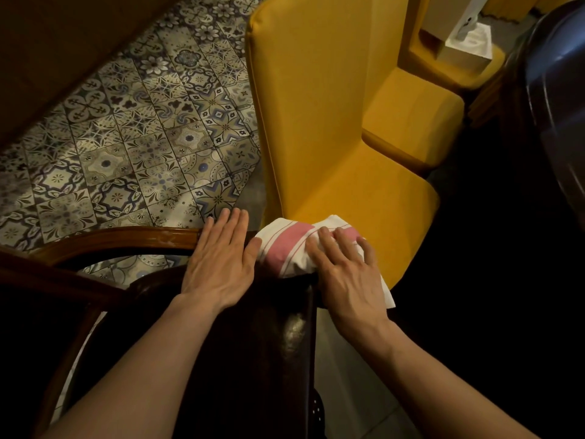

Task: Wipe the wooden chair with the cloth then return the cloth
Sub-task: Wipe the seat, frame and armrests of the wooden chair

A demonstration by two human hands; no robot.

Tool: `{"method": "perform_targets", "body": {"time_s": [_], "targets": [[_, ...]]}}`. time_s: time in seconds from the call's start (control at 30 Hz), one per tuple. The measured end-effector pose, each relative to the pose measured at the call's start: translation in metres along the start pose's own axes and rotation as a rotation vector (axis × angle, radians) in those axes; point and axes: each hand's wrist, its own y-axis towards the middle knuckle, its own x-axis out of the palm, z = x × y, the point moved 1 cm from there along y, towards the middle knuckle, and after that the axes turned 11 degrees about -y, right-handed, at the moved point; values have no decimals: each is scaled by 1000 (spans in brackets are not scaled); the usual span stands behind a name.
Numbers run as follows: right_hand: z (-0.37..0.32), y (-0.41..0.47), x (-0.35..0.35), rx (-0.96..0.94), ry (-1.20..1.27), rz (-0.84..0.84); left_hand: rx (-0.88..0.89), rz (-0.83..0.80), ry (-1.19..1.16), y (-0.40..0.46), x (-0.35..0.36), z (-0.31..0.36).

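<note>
A dark wooden chair (126, 240) with a curved back rail and a dark glossy seat fills the lower left. My left hand (221, 264) lies flat on it with the fingers together, holding nothing. A white cloth (285, 245) with pink stripes is bunched on the chair's far right corner. My right hand (345, 270) presses down on the cloth, fingers curled over it. Part of the cloth hangs down behind that hand.
A yellow upholstered chair (316, 106) stands right behind the wooden chair, with a second yellow chair (414, 112) beyond it. Patterned floor tiles (142, 147) spread at the left. A dark round table edge (557, 90) is at the far right, a tissue box (468, 45) at the top.
</note>
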Motion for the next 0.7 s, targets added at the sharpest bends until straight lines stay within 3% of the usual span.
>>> {"method": "perform_targets", "body": {"time_s": [0.5, 0.7], "targets": [[-31, 18, -5, -124, 49, -17, 28, 27, -95, 0, -5, -1], [-33, 18, -7, -171, 39, 0, -46, 16, -201, 2, -2, -6]]}}
